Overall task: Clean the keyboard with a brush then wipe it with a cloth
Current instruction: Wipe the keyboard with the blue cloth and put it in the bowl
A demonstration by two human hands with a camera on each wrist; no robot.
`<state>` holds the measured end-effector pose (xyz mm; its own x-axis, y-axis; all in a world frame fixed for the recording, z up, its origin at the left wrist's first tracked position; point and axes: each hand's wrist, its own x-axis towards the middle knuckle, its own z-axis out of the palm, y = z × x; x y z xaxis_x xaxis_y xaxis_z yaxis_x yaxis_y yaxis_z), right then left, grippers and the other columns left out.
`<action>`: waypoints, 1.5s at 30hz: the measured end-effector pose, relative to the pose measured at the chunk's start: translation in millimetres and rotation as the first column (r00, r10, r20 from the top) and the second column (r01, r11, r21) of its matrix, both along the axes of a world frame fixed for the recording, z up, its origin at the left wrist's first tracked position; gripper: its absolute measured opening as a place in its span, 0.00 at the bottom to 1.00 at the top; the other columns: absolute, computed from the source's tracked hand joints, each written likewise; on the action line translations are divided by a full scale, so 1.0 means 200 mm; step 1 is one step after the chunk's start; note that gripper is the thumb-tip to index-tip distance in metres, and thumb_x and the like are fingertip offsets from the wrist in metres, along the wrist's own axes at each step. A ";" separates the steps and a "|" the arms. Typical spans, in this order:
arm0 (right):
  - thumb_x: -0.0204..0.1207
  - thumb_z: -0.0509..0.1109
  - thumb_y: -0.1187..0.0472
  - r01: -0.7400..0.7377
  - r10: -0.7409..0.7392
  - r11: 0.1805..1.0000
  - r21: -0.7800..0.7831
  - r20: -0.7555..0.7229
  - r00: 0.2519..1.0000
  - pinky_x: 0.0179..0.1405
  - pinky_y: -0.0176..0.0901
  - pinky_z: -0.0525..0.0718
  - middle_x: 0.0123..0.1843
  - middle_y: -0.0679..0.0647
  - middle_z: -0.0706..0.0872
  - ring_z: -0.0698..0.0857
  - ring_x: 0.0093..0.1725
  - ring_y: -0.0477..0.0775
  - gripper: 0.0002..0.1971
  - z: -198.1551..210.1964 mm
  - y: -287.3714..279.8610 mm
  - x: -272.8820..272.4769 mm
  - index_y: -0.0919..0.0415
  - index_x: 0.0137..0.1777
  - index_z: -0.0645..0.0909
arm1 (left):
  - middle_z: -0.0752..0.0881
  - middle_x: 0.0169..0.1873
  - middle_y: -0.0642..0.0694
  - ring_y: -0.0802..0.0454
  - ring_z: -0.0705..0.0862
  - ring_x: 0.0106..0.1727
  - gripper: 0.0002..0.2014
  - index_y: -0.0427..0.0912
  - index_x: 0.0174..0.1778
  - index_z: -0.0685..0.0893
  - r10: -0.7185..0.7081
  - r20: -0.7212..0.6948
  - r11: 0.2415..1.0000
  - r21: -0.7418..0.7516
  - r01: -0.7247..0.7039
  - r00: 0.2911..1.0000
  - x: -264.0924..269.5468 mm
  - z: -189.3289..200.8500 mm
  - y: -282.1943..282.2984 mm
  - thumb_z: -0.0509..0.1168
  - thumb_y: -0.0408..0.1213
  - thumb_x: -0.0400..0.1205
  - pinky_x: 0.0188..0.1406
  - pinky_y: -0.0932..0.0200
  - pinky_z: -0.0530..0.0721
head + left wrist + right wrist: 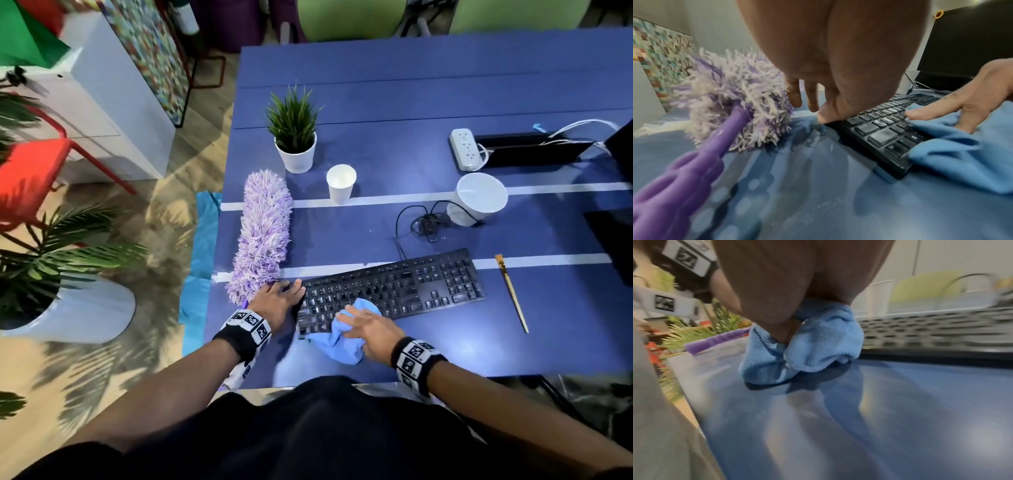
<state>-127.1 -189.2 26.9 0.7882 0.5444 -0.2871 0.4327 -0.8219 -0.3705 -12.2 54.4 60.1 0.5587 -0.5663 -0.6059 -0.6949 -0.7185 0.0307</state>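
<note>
The wiping step looks to be in hand; the brush (512, 293) lies idle on the table (428, 99), just right of the keyboard (390, 289); the right hand (368, 329) presses the blue cloth (342, 342) onto the keyboard's near-left keys, fingers (925, 114) nearly straight over it; the left hand (274, 301) steadies the left end, thumb and fingers closed around that edge; next, the cloth probably needs sweeping right across the uncovered keys.
</note>
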 end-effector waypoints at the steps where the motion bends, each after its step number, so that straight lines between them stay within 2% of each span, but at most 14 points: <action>1: 0.62 0.65 0.67 0.020 -0.021 0.999 -0.031 -0.018 1.000 0.61 0.55 0.83 0.66 0.54 0.82 0.80 0.67 0.59 0.25 0.02 -0.09 -0.02 0.49 0.60 0.84 | 0.43 0.89 0.54 0.47 0.49 0.89 0.36 0.52 0.89 0.45 0.021 0.007 1.000 0.011 -0.021 1.000 -0.01 -0.01 0.01 0.50 0.26 0.86 0.84 0.45 0.58; 3: 0.57 0.64 0.63 0.146 -0.145 0.982 -0.116 0.018 0.989 0.44 0.47 0.89 0.55 0.51 0.87 0.87 0.55 0.57 0.22 0.06 -0.29 -0.09 0.42 0.48 0.87 | 0.45 0.89 0.56 0.48 0.49 0.89 0.37 0.53 0.89 0.45 0.052 0.012 0.999 0.003 -0.052 0.999 -0.03 0.00 -0.01 0.51 0.26 0.86 0.84 0.46 0.57; 5: 0.63 0.58 0.58 0.345 -0.344 0.938 -0.038 0.028 0.939 0.45 0.47 0.89 0.61 0.50 0.87 0.87 0.59 0.56 0.21 0.06 -0.49 -0.16 0.36 0.49 0.86 | 0.49 0.89 0.58 0.48 0.50 0.89 0.37 0.55 0.88 0.51 0.117 0.013 0.993 -0.024 -0.117 0.993 -0.04 0.00 -0.03 0.53 0.28 0.84 0.85 0.46 0.56; 10: 0.67 0.66 0.69 0.847 -0.841 0.503 0.173 -0.126 0.526 0.61 0.35 0.75 0.59 0.56 0.89 0.86 0.60 0.56 0.18 0.24 -0.85 -0.11 0.55 0.55 0.89 | 0.71 0.83 0.52 0.43 0.66 0.83 0.26 0.54 0.80 0.72 0.338 0.076 0.935 -0.142 -0.325 0.938 -0.06 -0.02 -0.14 0.59 0.45 0.82 0.80 0.44 0.65; 13: 0.67 0.67 0.70 0.886 -0.933 0.337 0.319 -0.011 0.359 0.62 0.39 0.74 0.54 0.63 0.90 0.86 0.56 0.61 0.17 0.45 -1.05 0.05 0.61 0.55 0.88 | 0.84 0.69 0.46 0.39 0.79 0.71 0.27 0.52 0.70 0.78 0.516 0.118 0.830 -0.315 -0.461 0.849 -0.09 -0.04 -0.25 0.59 0.62 0.79 0.71 0.43 0.74; 15: 0.66 0.69 0.72 0.883 -0.966 0.242 0.402 0.015 0.257 0.57 0.42 0.77 0.51 0.64 0.90 0.86 0.53 0.62 0.17 0.58 -1.20 0.17 0.62 0.55 0.86 | 0.80 0.74 0.42 0.37 0.76 0.75 0.43 0.49 0.76 0.73 0.583 -0.004 0.746 -0.393 -0.537 0.813 -0.09 -0.08 -0.30 0.60 0.73 0.69 0.75 0.43 0.74; 18: 0.67 0.72 0.66 0.875 -0.978 0.207 0.437 0.107 0.178 0.51 0.48 0.80 0.48 0.63 0.89 0.86 0.49 0.65 0.13 0.75 -1.40 0.37 0.57 0.52 0.82 | 0.52 0.89 0.40 0.34 0.50 0.88 0.69 0.47 0.88 0.51 0.533 -0.155 0.806 -0.208 -0.555 0.832 -0.10 -0.12 -0.37 0.62 0.83 0.54 0.87 0.39 0.52; 21: 0.67 0.69 0.62 0.918 -0.942 0.306 0.253 0.221 0.253 0.50 0.50 0.81 0.51 0.63 0.87 0.85 0.52 0.66 0.11 0.83 -1.53 0.56 0.54 0.50 0.82 | 0.35 0.88 0.45 0.30 0.35 0.87 0.72 0.53 0.88 0.37 0.504 -0.147 0.854 -0.059 -0.516 0.851 -0.13 -0.15 -0.43 0.76 0.74 0.58 0.84 0.28 0.49; 24: 0.67 0.69 0.62 0.841 -0.777 0.540 -0.030 0.366 0.512 0.52 0.52 0.80 0.54 0.63 0.85 0.82 0.55 0.67 0.13 0.79 -1.57 0.73 0.54 0.51 0.85 | 0.37 0.89 0.47 0.30 0.37 0.87 0.67 0.55 0.88 0.39 0.516 -0.108 0.850 -0.059 -0.524 0.850 -0.14 -0.16 -0.45 0.80 0.61 0.63 0.83 0.23 0.53; 28: 0.65 0.70 0.69 0.680 -0.651 0.729 -0.079 0.226 0.725 0.57 0.53 0.78 0.65 0.61 0.77 0.76 0.63 0.67 0.24 0.58 -1.50 0.87 0.56 0.63 0.83 | 0.36 0.88 0.46 0.34 0.36 0.88 0.67 0.53 0.88 0.39 0.529 -0.119 0.838 -0.080 -0.539 0.840 -0.10 -0.17 -0.43 0.81 0.59 0.64 0.83 0.25 0.49; 32: 0.67 0.71 0.66 0.763 -0.700 0.643 -0.064 0.355 0.620 0.56 0.57 0.73 0.61 0.64 0.78 0.76 0.62 0.67 0.21 0.46 -1.46 0.89 0.61 0.62 0.77 | 0.36 0.88 0.43 0.41 0.33 0.87 0.65 0.45 0.88 0.41 0.543 -0.140 0.784 -0.271 -0.559 0.828 -0.06 -0.24 -0.35 0.82 0.54 0.66 0.86 0.28 0.48; 37: 0.79 0.59 0.59 0.655 -0.663 0.686 -0.317 0.099 0.742 0.65 0.56 0.75 0.66 0.60 0.83 0.81 0.65 0.61 0.15 0.40 -1.51 0.88 0.55 0.62 0.81 | 0.39 0.87 0.43 0.41 0.35 0.87 0.62 0.46 0.88 0.48 0.557 -0.121 0.764 -0.313 -0.564 0.821 -0.02 -0.26 -0.36 0.81 0.57 0.67 0.88 0.34 0.47; 41: 0.73 0.63 0.59 0.844 -0.819 0.530 -0.081 0.211 0.534 0.56 0.52 0.80 0.56 0.63 0.85 0.83 0.57 0.66 0.13 0.42 -1.51 0.94 0.54 0.55 0.82 | 0.41 0.88 0.42 0.38 0.38 0.89 0.64 0.47 0.88 0.49 0.588 -0.085 0.764 -0.271 -0.586 0.805 -0.02 -0.24 -0.41 0.84 0.55 0.65 0.88 0.38 0.48; 45: 0.81 0.52 0.56 0.699 -0.710 0.696 -0.161 -0.010 0.704 0.60 0.51 0.79 0.61 0.65 0.86 0.83 0.60 0.66 0.20 0.33 -1.44 0.94 0.63 0.58 0.84 | 0.39 0.88 0.41 0.37 0.37 0.89 0.64 0.44 0.88 0.47 0.587 -0.091 0.769 -0.247 -0.589 0.805 -0.02 -0.24 -0.40 0.84 0.54 0.65 0.87 0.34 0.49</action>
